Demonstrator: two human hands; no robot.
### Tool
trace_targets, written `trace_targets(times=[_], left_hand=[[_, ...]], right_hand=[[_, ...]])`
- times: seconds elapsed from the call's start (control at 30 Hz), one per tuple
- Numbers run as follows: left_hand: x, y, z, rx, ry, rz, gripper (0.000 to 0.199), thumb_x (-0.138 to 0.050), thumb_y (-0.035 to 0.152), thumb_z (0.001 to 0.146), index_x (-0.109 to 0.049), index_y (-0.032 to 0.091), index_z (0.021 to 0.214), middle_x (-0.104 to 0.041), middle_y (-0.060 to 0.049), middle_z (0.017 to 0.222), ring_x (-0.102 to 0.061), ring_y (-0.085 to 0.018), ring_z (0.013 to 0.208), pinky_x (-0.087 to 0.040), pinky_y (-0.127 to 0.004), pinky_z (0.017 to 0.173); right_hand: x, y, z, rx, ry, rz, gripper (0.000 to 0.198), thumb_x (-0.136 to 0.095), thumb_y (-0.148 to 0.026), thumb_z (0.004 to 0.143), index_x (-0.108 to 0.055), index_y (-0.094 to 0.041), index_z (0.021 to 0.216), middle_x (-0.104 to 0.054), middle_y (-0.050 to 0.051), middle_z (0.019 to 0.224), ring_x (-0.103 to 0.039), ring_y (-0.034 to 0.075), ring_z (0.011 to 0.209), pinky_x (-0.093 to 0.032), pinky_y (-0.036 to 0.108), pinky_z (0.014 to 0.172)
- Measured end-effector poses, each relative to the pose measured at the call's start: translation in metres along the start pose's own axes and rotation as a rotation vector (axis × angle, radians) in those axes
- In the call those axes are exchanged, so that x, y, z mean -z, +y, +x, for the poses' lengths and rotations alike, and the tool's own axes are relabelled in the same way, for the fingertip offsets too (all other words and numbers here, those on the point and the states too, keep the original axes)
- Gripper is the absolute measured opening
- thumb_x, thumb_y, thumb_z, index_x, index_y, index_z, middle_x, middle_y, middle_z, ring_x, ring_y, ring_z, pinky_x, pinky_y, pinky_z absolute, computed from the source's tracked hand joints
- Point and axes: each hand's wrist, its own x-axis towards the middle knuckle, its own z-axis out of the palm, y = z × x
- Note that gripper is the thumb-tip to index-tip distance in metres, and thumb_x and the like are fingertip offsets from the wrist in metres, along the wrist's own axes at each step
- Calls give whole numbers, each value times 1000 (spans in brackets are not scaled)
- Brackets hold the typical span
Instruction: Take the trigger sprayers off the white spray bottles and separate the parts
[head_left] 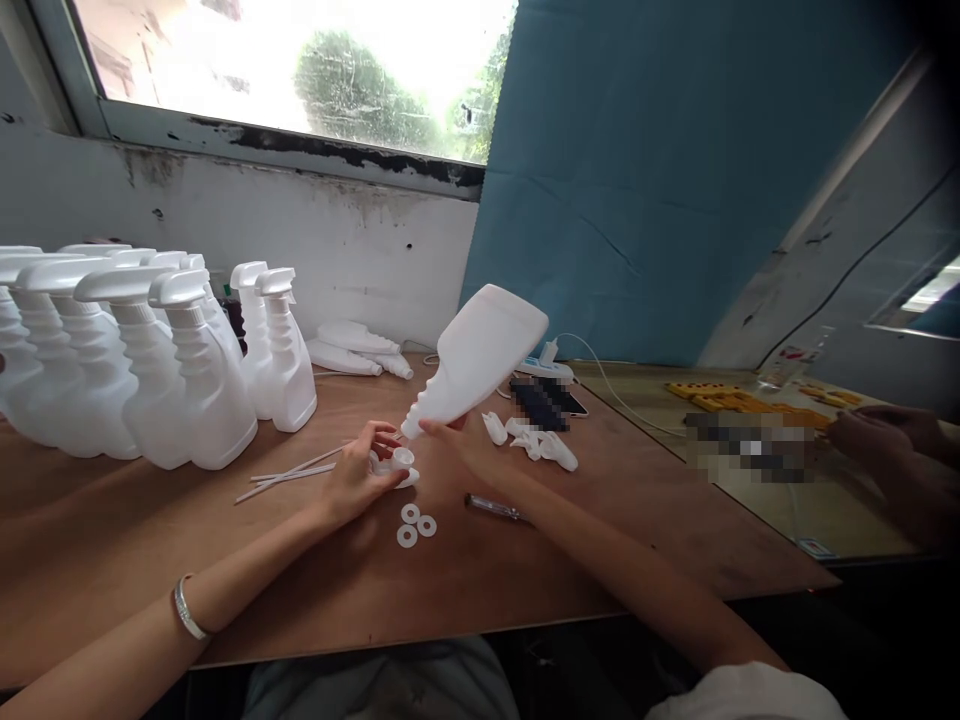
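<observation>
My right hand (466,440) grips a white plastic bottle (491,345) near its neck. The bottle is tilted with its mouth down and to the left. Just below that mouth, my left hand (364,470) is closed on a white spray trigger head (403,458), whose round collar faces up. A small gap appears to part the bottle mouth from the collar. Three white ring washers (409,535) lie on the table in front of my hands. Thin white tubes (289,474) lie crossed to the left of my left hand.
Several assembled spray bottles (210,390) stand in rows at the left. Flat white bottles (352,350) lie by the wall. White trigger parts (540,442) and a screwdriver (495,507) lie at the right. Another person's hands (885,440) are beside yellow parts (750,402) on the far-right table.
</observation>
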Motion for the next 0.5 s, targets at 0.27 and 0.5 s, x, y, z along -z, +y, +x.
trace_targets(times=[0.27, 0.5], left_hand=[[-3, -8, 4, 189, -10, -146, 56, -75, 40, 55, -48, 20, 100, -64, 1, 78, -56, -13, 60, -44, -26, 60], [4, 5, 4, 394, -86, -573, 39, -77, 36, 55, -61, 15, 84, -61, -1, 74, -55, -14, 68, -45, -23, 61]], right_hand=[[1, 15, -20, -31, -39, -15, 26, -71, -31, 64, -65, -22, 88, -67, 2, 93, -60, 23, 95, -47, 34, 84], [3, 11, -25, -98, -21, 170, 28, -71, -35, 65, -65, -20, 87, -66, 4, 98, -59, 24, 97, -46, 37, 87]])
